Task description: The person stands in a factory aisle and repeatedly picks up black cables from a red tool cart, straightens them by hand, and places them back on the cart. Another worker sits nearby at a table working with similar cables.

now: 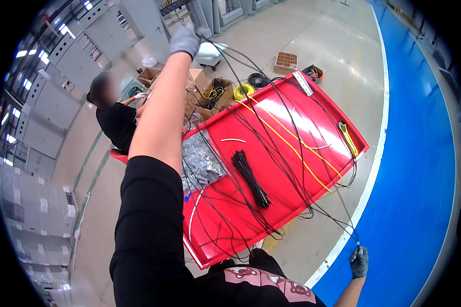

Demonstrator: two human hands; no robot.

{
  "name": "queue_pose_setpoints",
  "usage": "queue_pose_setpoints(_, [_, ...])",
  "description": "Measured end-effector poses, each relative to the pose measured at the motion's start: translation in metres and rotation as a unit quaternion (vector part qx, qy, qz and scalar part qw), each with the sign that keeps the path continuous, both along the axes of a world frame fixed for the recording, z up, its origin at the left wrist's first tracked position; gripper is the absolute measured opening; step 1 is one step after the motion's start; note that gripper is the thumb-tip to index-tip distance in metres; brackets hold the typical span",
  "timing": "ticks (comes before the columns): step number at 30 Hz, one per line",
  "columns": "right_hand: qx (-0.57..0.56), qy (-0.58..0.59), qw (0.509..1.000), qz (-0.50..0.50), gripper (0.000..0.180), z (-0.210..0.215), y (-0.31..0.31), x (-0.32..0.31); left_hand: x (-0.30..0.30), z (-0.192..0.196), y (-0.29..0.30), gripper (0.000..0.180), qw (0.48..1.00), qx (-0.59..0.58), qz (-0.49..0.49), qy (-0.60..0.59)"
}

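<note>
My left hand [185, 41], in a grey glove, is raised high at the far left with the arm stretched out. Its fingers are slightly smeared, but they close on thin black cables [297, 187]. These run slack across the red table [230, 204] toward my right hand [359, 262], low at the right beyond the table's edge. That hand, also gloved, pinches the cables near their ends. Under them lie a bundle of black cable ties [251, 179], yellow cables [292, 148] and a clear bag of small grey parts [202, 158].
A yellow utility knife [348, 139] lies by the raised right rim, a white strip [302, 82] at the far corner. Behind stand an open carton [217, 94], a yellow cable coil [244, 91] and a divided box [286, 61]. A person in black [115, 120] sits at the left.
</note>
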State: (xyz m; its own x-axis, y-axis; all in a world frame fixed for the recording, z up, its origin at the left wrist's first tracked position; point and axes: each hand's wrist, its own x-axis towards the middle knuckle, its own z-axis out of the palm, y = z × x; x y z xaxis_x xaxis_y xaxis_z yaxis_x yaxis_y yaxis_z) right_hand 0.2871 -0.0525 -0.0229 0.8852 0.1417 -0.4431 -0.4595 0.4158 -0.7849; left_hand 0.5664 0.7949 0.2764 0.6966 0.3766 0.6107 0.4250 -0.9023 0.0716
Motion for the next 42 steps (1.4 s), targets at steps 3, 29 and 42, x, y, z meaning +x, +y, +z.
queue_pose_setpoints(3, [-0.01, 0.006, 1.0, 0.013, 0.012, 0.001, -0.004, 0.001, -0.018, -0.079, 0.029, 0.06, 0.97, -0.034, -0.076, 0.229])
queue_pose_setpoints(29, [-0.337, -0.342, 0.849, 0.222, 0.029, 0.166, 0.475, -0.021, -0.523, -0.143, 0.033, 0.027, 0.794, -0.571, -0.188, -0.092])
queue_pose_setpoints(42, [-0.103, -0.32, 0.877, 0.343, 0.027, 0.266, 0.617, -0.088, -0.619, -0.194, 0.001, 0.027, 0.556, -0.757, -0.21, -0.272])
